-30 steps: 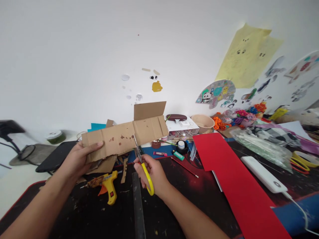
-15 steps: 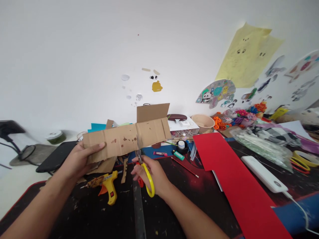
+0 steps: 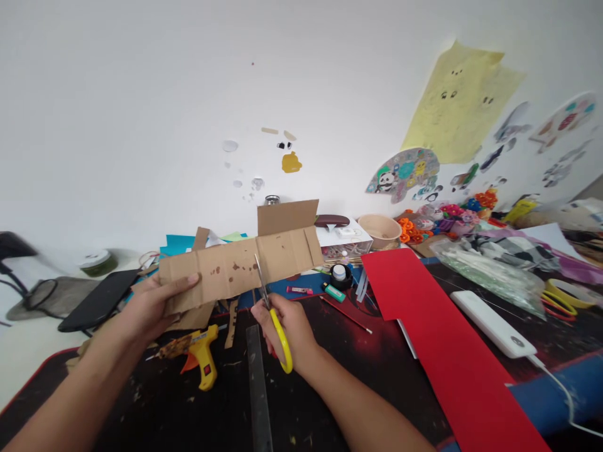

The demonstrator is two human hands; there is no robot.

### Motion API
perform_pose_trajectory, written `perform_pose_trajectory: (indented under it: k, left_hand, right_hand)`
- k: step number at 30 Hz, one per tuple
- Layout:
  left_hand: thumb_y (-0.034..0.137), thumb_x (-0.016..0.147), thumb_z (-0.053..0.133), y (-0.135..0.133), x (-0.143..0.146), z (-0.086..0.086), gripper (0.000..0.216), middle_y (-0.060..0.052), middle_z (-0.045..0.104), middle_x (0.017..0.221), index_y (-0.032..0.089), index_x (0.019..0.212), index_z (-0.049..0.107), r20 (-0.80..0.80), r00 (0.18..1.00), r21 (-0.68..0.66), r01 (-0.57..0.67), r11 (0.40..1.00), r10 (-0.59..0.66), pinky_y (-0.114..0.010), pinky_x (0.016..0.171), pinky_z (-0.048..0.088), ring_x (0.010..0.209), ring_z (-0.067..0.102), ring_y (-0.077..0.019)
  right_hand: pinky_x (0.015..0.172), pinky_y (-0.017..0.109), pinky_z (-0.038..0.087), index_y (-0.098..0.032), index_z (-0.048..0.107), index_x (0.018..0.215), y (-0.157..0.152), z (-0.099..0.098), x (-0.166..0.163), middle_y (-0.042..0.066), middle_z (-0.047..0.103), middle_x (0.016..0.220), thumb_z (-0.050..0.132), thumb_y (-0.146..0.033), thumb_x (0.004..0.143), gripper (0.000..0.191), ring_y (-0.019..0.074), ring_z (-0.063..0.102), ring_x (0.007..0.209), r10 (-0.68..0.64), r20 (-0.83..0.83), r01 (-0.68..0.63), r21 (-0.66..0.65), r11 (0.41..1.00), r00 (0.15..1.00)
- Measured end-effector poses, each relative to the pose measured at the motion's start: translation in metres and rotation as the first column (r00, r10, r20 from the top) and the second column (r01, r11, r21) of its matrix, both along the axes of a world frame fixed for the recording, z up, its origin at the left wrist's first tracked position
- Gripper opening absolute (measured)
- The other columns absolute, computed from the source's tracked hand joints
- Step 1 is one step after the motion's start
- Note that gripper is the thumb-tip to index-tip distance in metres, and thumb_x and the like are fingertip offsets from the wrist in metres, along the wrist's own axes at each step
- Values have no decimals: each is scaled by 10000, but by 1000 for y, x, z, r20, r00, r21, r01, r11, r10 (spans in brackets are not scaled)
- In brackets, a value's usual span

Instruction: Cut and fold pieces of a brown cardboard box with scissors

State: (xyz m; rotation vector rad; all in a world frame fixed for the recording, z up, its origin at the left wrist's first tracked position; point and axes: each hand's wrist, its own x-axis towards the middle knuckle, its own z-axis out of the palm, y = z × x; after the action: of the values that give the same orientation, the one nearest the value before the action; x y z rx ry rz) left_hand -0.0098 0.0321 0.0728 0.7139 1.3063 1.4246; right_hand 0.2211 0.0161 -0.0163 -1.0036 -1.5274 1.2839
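My left hand (image 3: 157, 295) grips the left end of a long brown cardboard strip (image 3: 230, 267), thumb on its front face. The strip has crease lines and dark brown spots, and a flap stands up behind its right half. In my right hand (image 3: 289, 326) is a pair of scissors (image 3: 282, 339) with a yellow handle loop. Their blades point up and lie across the middle of the strip, at its lower edge. Below the strip, a yellow hot glue gun (image 3: 205, 361) lies on the dark table, and a flat ruler (image 3: 259, 389) lies under my right hand.
Red card (image 3: 433, 320) spreads over the right side, beside a white power strip (image 3: 492, 326) with a cord. A green glue bottle (image 3: 334, 292), a pencil (image 3: 346, 315) and a beige bowl (image 3: 380, 231) sit further back. A black tablet-like slab (image 3: 98, 300) rests at left.
The scissor blades, more closed before, now show across the strip's front, and my right-hand fingers have drawn in around the handles. The whole view has shifted slightly.
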Motion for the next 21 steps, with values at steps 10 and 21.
perform_pose_trajectory:
  k: [10,21]
  left_hand:
    - [228,331,1031,0,1,-5,669,-9,797,679,193,909,696,-10,1000,12,0,1000,0,-298,466,638,497,736,-227]
    - [191,299,1034,-1,5,-3,683,34,788,661,208,886,685,-8,1000,7,2,1000,-2,-267,465,630,495,727,-191]
  right_hand:
    - [460,223,238,-239,495,741,1,0,-1,-63,433,498,635,-646,984,494,112,408,446,-85,90,80,54,995,992]
    - [500,221,266,-232,435,692,-2,9,-2,-63,396,541,551,-453,1010,404,109,417,496,-193,215,156,176,972,958]
